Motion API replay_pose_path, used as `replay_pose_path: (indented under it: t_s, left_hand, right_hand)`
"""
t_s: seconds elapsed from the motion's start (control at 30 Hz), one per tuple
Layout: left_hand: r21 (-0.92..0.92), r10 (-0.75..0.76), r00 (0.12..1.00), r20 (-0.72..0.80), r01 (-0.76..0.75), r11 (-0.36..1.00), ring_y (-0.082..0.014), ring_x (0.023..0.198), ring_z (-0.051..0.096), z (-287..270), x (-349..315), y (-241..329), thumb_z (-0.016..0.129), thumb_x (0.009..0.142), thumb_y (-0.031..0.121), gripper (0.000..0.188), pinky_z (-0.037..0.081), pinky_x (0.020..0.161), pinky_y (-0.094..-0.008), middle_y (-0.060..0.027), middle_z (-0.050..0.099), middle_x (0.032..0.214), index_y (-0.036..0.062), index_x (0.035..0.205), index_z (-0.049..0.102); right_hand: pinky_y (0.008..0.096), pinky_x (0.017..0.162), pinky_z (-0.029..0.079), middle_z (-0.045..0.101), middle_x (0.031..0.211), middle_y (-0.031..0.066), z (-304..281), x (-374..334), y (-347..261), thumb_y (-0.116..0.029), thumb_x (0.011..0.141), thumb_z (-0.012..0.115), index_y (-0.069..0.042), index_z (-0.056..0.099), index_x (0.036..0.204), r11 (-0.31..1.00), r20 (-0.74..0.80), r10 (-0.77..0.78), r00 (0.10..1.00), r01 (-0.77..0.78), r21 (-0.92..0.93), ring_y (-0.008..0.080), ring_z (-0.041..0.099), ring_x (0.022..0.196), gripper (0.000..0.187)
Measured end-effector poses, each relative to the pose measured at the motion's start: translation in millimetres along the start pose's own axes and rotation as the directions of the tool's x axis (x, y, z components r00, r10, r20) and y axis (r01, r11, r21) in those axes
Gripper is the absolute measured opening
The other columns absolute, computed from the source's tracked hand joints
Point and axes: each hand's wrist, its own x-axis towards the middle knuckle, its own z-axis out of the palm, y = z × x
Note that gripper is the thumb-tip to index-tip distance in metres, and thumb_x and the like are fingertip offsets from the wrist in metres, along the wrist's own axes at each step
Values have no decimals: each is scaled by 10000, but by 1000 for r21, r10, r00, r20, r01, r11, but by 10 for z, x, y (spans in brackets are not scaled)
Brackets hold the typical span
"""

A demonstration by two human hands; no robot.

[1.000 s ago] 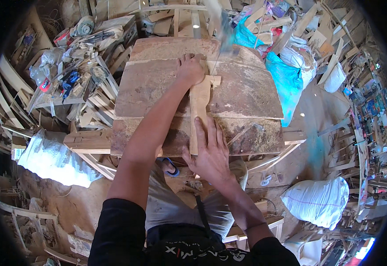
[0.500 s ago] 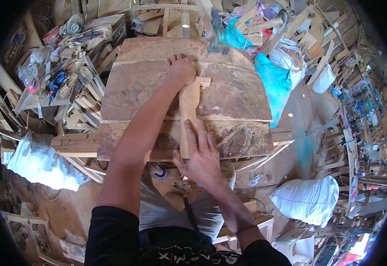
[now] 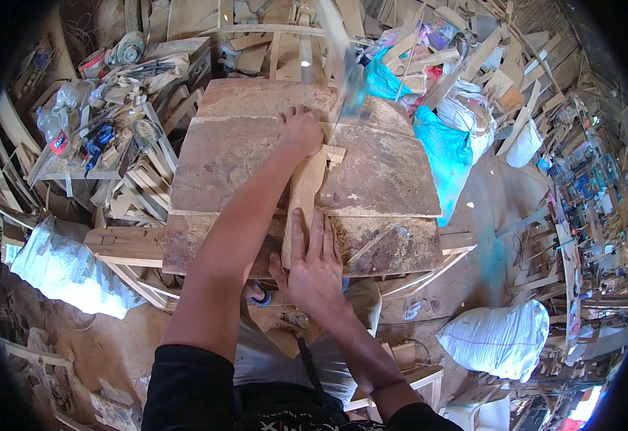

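A long, shaped piece of wood (image 3: pixel 307 183) lies flat on the brown board worktop (image 3: pixel 382 176), its near end angled left. My left hand (image 3: pixel 301 131) presses on its far end, fingers curled. Over the near end is my right hand (image 3: pixel 314 269), its fingers along the wood and the thumb at the left side, holding it. Beside the far end, on the right, a small wood block (image 3: pixel 336 154) touches the piece or sits very close. A thin saw blade (image 3: pixel 334 133) stands just beyond that block, below a motion-blurred saw part (image 3: pixel 353 86).
Sawdust and a thin stick (image 3: pixel 371 243) lie on the near right of the worktop. A turquoise sack (image 3: pixel 440 158) hangs at its right edge. Wood scraps, a bottle (image 3: pixel 54 133) and a blue tool (image 3: pixel 98 140) crowd the left bench. A white sack (image 3: pixel 497 337) stands on the floor.
The piece of wood has turned, its near end swinging left and its far end slightly right. My right hand has moved left with it, uncovering sawdust. The blurred saw part appears lower.
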Motion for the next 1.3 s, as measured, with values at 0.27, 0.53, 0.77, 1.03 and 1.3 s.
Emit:
replay_pose_path:
  t_s: [0.27,0.53,0.77,1.03,1.3]
  left_hand:
    - [-5,1,999,41,-1,1000,-416,1464,431,-51,29,18,527,967,207,474,269,1217,-662,-226,513,1511,79,1414,621]
    - [34,13,997,71,-16,999,-411,1458,443,-38,71,-24,553,948,204,475,293,1215,-641,-219,517,1521,89,1401,637]
    - [-30,18,998,60,-16,999,-416,1461,443,-80,31,23,558,939,195,486,285,1225,-631,-212,529,1512,155,1417,638]
    - [2,-9,999,36,9,1000,-407,1457,446,-17,77,0,534,946,194,477,310,1205,-607,-198,525,1521,137,1411,628]
    - [1,29,999,31,-29,1000,-411,1415,492,-45,69,-17,574,921,192,468,328,1188,-611,-208,563,1480,112,1376,644]
  right_hand:
    - [595,1122,444,343,1531,427,-11,29,5,-368,980,646,92,318,1585,1000,16,15,1000,-15,19,583,456,1372,828]
    - [603,1098,472,343,1530,420,-8,33,34,-365,973,658,72,317,1594,999,9,-2,1000,2,51,588,455,1371,832]
    - [563,1097,488,353,1537,400,-7,14,100,-355,958,679,54,341,1592,999,-18,-4,1000,5,50,559,482,1357,827]
    - [543,1091,497,367,1534,388,-77,8,203,-379,963,682,31,323,1615,999,39,-10,999,9,42,536,507,1340,850]
    - [539,1101,497,351,1555,376,-91,-7,305,-358,950,707,4,320,1627,999,47,-26,999,24,48,534,512,1342,859]
